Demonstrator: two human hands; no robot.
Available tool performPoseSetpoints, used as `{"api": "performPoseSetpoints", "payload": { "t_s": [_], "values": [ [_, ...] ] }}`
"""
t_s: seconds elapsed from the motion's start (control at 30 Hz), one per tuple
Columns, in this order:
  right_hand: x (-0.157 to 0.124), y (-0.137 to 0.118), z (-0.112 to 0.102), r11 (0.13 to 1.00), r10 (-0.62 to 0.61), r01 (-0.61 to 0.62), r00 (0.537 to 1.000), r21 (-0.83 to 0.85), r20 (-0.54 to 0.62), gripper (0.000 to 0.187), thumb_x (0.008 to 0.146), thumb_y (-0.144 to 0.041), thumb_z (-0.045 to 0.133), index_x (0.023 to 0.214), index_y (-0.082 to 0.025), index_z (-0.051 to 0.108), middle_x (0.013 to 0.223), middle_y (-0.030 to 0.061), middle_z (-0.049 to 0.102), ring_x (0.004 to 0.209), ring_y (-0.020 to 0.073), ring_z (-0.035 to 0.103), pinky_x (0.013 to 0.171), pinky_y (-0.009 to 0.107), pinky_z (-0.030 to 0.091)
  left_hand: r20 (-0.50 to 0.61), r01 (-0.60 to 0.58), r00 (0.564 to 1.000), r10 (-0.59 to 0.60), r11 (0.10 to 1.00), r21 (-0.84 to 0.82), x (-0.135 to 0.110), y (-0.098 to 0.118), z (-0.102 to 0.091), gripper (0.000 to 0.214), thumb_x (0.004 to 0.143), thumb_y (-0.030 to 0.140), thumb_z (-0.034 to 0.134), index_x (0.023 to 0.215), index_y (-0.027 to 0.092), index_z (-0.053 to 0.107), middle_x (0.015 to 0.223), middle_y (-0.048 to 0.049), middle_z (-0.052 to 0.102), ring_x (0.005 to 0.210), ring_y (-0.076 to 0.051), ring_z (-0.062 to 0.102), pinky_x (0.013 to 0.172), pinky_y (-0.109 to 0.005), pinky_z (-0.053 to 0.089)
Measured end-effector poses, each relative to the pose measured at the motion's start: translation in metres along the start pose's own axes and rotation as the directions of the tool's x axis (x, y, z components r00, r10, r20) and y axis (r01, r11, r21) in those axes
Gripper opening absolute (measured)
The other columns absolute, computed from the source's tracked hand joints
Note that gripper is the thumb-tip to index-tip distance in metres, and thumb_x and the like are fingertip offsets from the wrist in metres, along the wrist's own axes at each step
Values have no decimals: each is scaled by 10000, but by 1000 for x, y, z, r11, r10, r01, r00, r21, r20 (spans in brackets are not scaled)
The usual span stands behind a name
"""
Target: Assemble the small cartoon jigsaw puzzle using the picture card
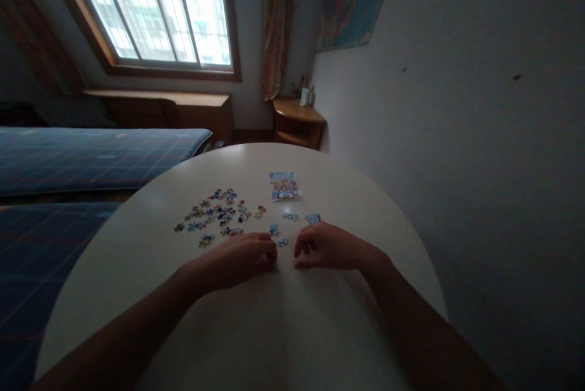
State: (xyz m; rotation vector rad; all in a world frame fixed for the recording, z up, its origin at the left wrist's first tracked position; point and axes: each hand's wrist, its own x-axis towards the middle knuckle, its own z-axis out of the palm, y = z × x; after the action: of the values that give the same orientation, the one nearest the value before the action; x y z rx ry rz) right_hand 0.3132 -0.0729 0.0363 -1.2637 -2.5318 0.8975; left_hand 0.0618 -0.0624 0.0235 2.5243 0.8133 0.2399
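Puzzle pieces (225, 214) in dark blue, pale blue, yellow and brown lie scattered toward eleven o'clock on the white, round tabletop (228, 342). The left hand (249, 254) comes in from eight o'clock, palm down, fingers curled and thumb close beneath, at a small pale piece (275, 268); whether it is pinched cannot be told. Just past its fingertips, toward one o'clock, lie a squarish blue piece (274, 230) and a flatter piece (282, 242). Farther off toward one o'clock rests a blue picture sheet (284, 186), its print too small to read, with a pale blue strip (290, 217) at its six o'clock. The right hand (322, 245) reaches in from four o'clock, fingers bent, thumb apart, half open around nothing visible. Light blue cluster (313, 218) sits at twelve o'clock from its knuckles.
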Motion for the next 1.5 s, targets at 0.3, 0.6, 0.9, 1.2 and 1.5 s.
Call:
{"api": "performPoseSetpoints", "payload": {
  "t_s": [0.3, 0.6, 0.9, 1.2, 1.5],
  "values": [
    [11, -13, 24, 983, -25, 52, 988, 174, -153, 198, 824, -246, 720, 992, -192, 629, 859, 21, 724, 714, 137, 654, 636, 240, 462, -133, 46, 988, -73, 979, -196, 8, -3, 10, 49, 852, 239, 640, 857, 190, 641, 823, -20, 712, 741, -152, 658, 670, -242, 471],
    [20, -6, 19, 885, 62, 133, 917, 447, -395, 314, 874, -339, 663, 1149, -187, 657, 842, 41, 754, 730, 150, 679, 668, 271, 500, -277, 62, 885, -374, 684, -727, 24, -5, 20, 227, 779, 307, 692, 896, 164, 561, 836, -34, 684, 696, -146, 682, 577, -236, 498],
    [23, -3, 20, 758, 206, 93, 905, 645, -373, 269, 794, -374, 740, 944, -163, 667, 787, 57, 757, 724, 186, 724, 678, 319, 561, -250, 123, 848, -468, 632, -766, 27, 7, 24, 254, 793, 385, 672, 834, 164, 555, 713, -19, 670, 682, -162, 693, 565, -236, 512],
    [14, 8, 7, 776, 155, 51, 951, 628, -268, 254, 805, -385, 733, 894, -154, 675, 801, 54, 755, 708, 155, 696, 685, 290, 538, -491, 83, 809, -323, 890, -448, 28, 4, 33, 107, 864, 295, 645, 900, 198, 675, 802, -17, 711, 697, -144, 668, 584, -220, 497],
    [-4, 26, -15, 948, 155, -81, 962, 307, -224, 194, 859, -299, 650, 965, -160, 733, 884, 68, 772, 772, 171, 702, 733, 292, 521, -533, 153, 834, -143, 988, -26, 35, -4, 41, 88, 915, 247, 647, 963, 246, 722, 927, -4, 731, 816, -159, 673, 735, -258, 510]
  ]
}}
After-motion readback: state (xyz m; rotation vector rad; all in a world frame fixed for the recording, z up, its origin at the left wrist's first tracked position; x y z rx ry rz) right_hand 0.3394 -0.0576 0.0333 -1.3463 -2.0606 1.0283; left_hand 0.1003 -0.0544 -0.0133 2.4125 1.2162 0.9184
